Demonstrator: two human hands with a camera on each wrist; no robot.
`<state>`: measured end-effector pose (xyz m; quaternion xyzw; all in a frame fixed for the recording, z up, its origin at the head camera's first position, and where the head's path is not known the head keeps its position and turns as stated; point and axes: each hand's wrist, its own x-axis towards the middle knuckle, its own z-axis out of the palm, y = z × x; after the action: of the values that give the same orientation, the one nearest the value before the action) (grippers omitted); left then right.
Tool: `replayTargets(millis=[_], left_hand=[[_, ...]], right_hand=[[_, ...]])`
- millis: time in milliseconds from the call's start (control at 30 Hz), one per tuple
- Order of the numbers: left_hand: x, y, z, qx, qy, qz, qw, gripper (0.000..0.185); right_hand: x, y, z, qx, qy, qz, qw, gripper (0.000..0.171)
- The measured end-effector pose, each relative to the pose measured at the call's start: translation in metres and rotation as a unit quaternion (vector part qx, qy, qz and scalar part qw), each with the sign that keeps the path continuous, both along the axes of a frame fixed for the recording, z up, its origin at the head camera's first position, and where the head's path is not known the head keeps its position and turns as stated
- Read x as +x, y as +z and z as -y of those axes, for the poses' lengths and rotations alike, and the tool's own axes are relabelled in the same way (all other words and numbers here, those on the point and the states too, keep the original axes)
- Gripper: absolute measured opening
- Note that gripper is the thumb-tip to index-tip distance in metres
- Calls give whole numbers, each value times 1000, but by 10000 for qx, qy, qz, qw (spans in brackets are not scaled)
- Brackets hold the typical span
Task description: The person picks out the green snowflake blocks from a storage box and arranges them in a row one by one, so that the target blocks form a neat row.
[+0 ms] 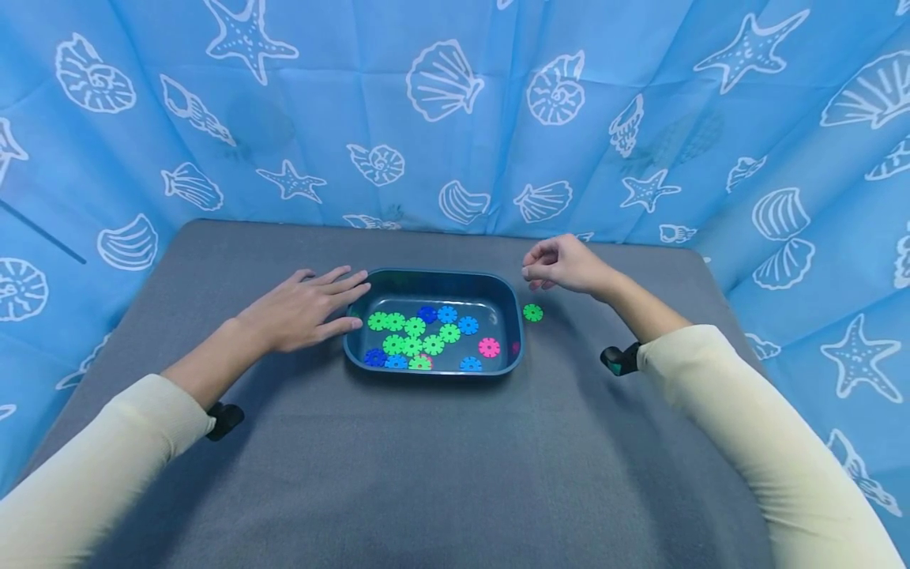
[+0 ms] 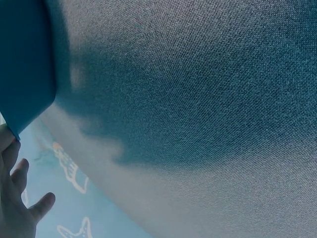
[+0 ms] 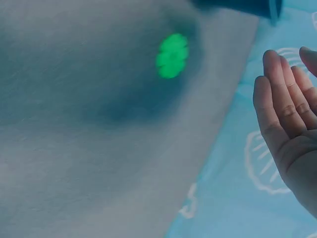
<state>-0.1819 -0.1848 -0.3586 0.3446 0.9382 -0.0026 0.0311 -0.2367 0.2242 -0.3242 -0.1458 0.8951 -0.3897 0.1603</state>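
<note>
Sleeves [image 1: 92,474] nearest; left hand [image 1: 302,310] flat against tray [image 1: 434,278]; right hand [image 1: 565,265] loosely curled, empty, above green disc [image 1: 532,313].

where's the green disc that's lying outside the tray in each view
Head: the green disc lies on the grey cloth just right of the tray, below the right hand.
Left wrist: not in it; only a corner of the tray and cloth show.
Right wrist: blurred, upper middle, left of the hand.
Shared landmark: the dark blue tray, a corner in both wrist views.
</note>
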Motion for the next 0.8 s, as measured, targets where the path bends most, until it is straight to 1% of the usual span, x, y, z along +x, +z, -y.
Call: replayTargets(millis=[100, 167, 300, 400, 433, 500, 633, 700, 800], left_hand=[[1, 0, 0, 19, -6, -1, 10000, 66], [2, 1, 0, 28, -18, -12, 10000, 66], [2, 1, 0, 43, -31, -26, 10000, 66], [2, 1, 0, 20, -28, -12, 10000, 66], [2, 1, 0, 11, -38, -3, 10000, 66], [2, 1, 0, 6, -25, 5, 10000, 66], [2, 1, -1, 8, -12, 40, 10000, 66], [2, 1, -1, 6, 14, 50, 10000, 67], [2, 0, -1, 2, 40, 62, 10000, 67]], right_hand=[[0, 8, 10, -56, 124, 36, 9999, 21], [1, 13, 18, -86, 233, 163, 9996, 21], [3, 20, 36, -131, 596, 586, 9964, 25], [5, 22, 49, -194, 968, 1067, 9894, 32], [5, 22, 54, -242, 1099, 1267, 9855, 36], [6, 22, 62, -421, 1349, 1739, 9746, 43], [8, 18, 77, -834, 1731, 2632, 9454, 51], [8, 15, 84, -932, 1951, 2899, 9323, 52], [7, 9, 93, -904, 2250, 3137, 9181, 54]])
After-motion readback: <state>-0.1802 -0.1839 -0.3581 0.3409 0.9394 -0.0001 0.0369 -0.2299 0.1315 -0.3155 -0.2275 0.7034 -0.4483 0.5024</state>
